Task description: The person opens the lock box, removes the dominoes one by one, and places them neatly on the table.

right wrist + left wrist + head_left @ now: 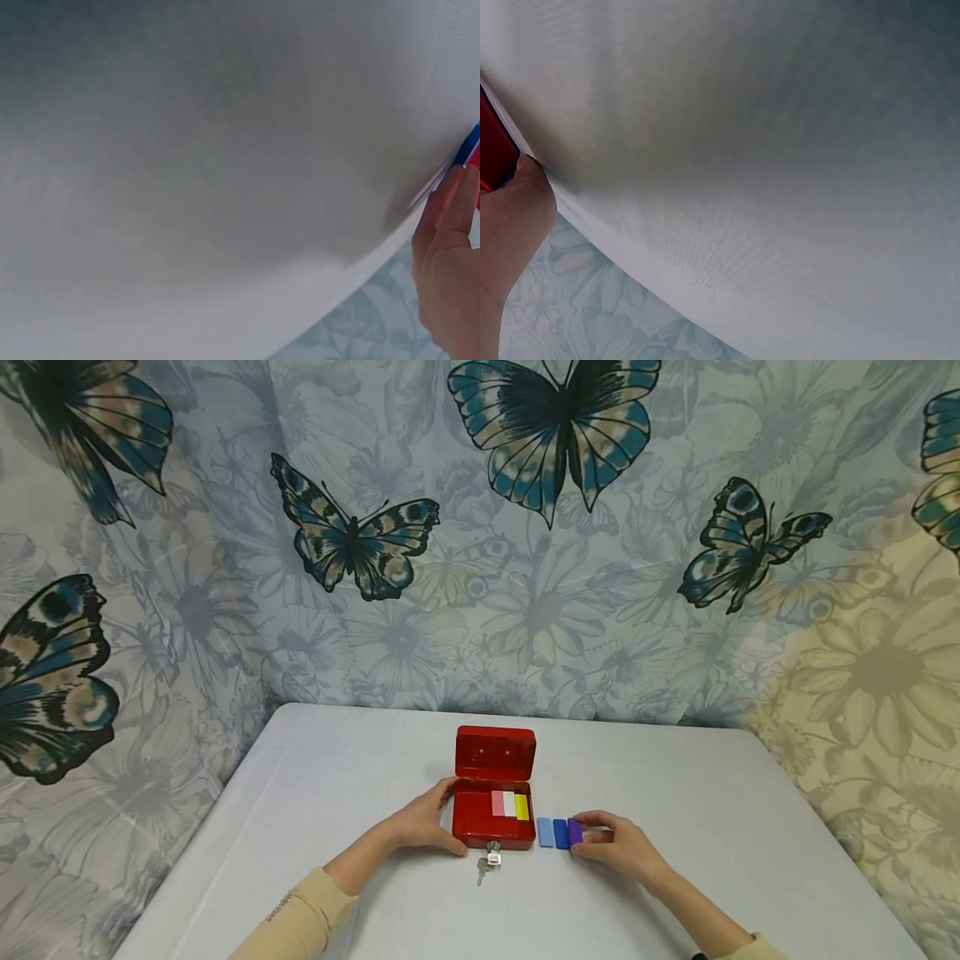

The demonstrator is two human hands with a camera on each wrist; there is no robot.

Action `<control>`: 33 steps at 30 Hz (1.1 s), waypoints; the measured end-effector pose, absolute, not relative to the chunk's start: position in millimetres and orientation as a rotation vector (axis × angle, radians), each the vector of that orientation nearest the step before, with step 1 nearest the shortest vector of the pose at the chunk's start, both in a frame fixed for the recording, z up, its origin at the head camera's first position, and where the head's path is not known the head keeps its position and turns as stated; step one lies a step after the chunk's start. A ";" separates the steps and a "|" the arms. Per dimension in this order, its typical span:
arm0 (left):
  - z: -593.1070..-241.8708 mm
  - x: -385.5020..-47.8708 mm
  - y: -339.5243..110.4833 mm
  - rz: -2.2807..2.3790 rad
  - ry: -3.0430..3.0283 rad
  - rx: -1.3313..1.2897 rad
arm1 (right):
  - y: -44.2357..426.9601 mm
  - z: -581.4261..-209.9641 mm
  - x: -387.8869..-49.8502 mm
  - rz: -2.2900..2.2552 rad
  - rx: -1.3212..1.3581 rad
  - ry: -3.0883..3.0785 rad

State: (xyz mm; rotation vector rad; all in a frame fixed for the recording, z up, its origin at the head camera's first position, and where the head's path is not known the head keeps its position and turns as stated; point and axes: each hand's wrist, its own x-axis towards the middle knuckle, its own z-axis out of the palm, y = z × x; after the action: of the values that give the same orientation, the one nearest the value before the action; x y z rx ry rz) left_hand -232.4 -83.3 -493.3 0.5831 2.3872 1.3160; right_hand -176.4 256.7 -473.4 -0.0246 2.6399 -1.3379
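Observation:
A red metal cash box (474, 827) stands on the table with its lid (495, 753) raised. Inside, at its right, lie a pink block (497, 803), a white block (509, 804) and a yellow block (521, 807). My left hand (423, 818) holds the box's left side, thumb at the front corner. Just right of the box lie a light blue block (546, 832) and a blue block (560, 834), side by side. My right hand (618, 847) pinches a purple block (575, 831) beside the blue one. The wrist views show little of the held things.
A small silver padlock (493, 855) hangs at the box's front, with a key (482, 870) beside it. A white cloth covers the table (675, 793). Behind it hangs a butterfly-patterned curtain (600, 635).

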 end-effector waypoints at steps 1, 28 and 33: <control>-493.7 -232.4 -83.2 1.311 2.390 0.580 | 257.6 -473.8 -176.3 -1.331 -0.028 2.644; -496.1 -234.2 -82.9 1.289 2.407 0.576 | 265.5 -481.4 -185.2 -1.152 -0.388 2.828; -497.2 -235.0 -83.1 1.292 2.403 0.582 | 266.3 -481.2 -185.4 -1.135 -0.412 2.833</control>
State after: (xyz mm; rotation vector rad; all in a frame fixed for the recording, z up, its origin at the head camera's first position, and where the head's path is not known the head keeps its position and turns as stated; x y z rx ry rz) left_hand -235.0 -83.1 -497.2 0.5817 2.4026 1.2923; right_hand -185.4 266.3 -481.2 -0.4116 2.8326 -1.1349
